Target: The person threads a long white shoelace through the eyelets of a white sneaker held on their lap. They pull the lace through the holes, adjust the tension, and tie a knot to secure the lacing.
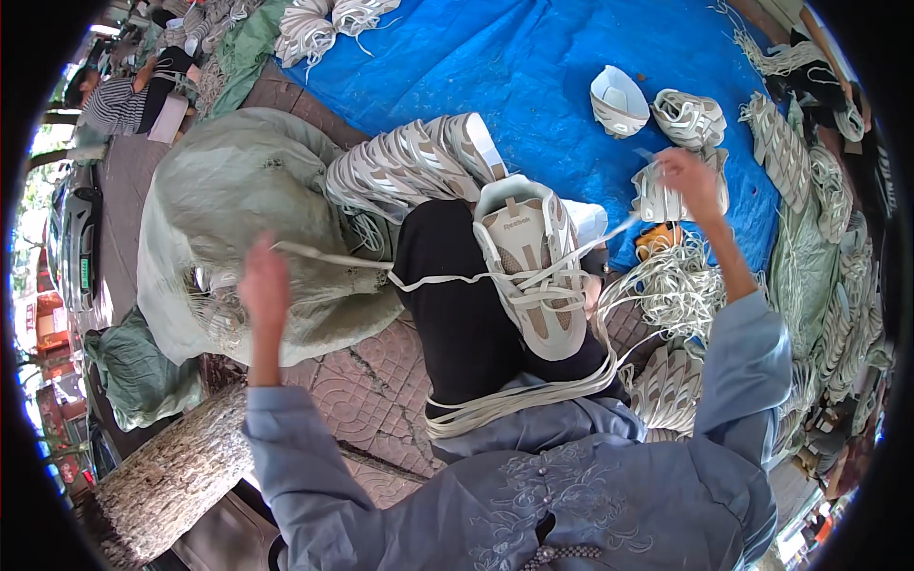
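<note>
A beige and white shoe upper [560,331] rests on my dark-clothed knees, its toe toward me. A pale shoelace [436,280] crosses its front through the eyelets, and both ends run outward. My left hand [265,290], blurred by motion, is raised far to the left with its fingers closed on one lace end. Out to the right, above the blue sheet, my right hand [689,179] pinches the other end. Several loose laces [533,407] lie draped across my lap.
A stack of nested shoe uppers [405,167] leans beside a large pale sack [238,171]. More uppers [687,119] lie on the blue sheet [457,57]. A heap of laces [681,295] sits right, near an orange object [657,240]. A log [176,476] lies lower left.
</note>
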Tool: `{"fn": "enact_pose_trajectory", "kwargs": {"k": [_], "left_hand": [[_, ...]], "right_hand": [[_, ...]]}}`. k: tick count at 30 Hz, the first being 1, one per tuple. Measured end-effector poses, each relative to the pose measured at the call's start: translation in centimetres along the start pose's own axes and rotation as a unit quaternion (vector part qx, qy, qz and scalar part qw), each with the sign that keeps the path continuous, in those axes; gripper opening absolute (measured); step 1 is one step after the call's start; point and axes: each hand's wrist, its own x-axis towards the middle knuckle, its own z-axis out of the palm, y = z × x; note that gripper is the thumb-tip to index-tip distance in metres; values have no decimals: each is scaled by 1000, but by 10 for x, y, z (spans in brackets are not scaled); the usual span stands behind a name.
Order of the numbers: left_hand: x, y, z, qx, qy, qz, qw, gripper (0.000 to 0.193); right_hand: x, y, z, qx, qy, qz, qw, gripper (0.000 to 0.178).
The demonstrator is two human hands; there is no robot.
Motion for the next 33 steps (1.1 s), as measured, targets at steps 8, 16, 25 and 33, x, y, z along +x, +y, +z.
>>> {"fn": "enact_pose_trajectory", "kwargs": {"k": [8, 16, 25, 33], "left_hand": [[-19, 248, -44, -321, -90, 237, 913, 27], [-34, 203, -29, -870, -226, -310, 310, 7], [-33, 192, -55, -422, -50, -37, 905, 16], [-18, 289, -65, -307, -91, 94, 943, 32]], "right_hand": [[-52, -139, 100, -44, -161, -276, 947, 15], [-50, -125, 114, -6, -145, -269, 952, 9], [-50, -129, 110, -105, -158, -353, 916, 15], [-45, -128, 112, -33, -202, -269, 941, 13]]}}
